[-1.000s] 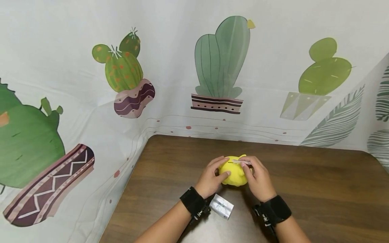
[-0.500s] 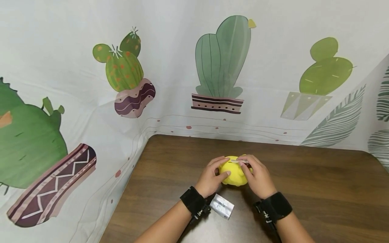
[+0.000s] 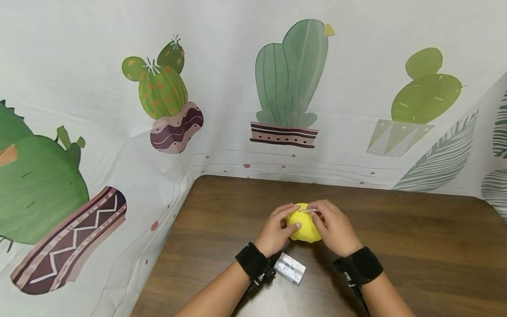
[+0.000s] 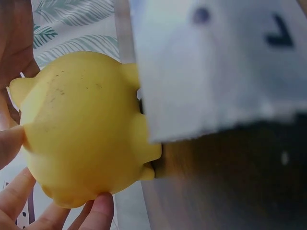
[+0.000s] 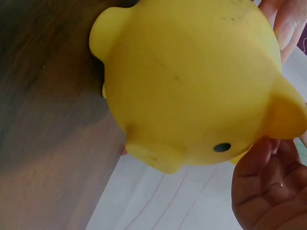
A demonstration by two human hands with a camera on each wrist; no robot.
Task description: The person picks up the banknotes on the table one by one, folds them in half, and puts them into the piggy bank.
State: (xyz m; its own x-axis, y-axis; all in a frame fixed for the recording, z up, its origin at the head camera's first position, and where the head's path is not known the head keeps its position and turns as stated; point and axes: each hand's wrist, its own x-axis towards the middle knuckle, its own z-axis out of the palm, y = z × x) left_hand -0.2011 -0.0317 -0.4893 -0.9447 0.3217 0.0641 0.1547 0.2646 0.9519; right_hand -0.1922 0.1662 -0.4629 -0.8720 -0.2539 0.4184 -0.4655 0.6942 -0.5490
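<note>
A yellow piggy bank stands upright on the table, its snout and black eye showing in the right wrist view. My left hand holds it from the left, thumb in front and fingers curved round the side and top. On its top, my right hand pinches a thin, pale, flat strip between thumb and fingers, at the dark slot. What the strip is made of is too small to tell. My right fingers hide the pig's head in the head view.
A silvery-white, flat rectangular piece with dark marks lies on the brown wooden table between my forearms. It fills the upper right of the left wrist view, blurred. A white cactus-print cloth hangs behind and at the left.
My right hand has shifted slightly left over the pig's top, and the pale strip has moved left along the slot with it. The left hand and the pig have hardly moved.
</note>
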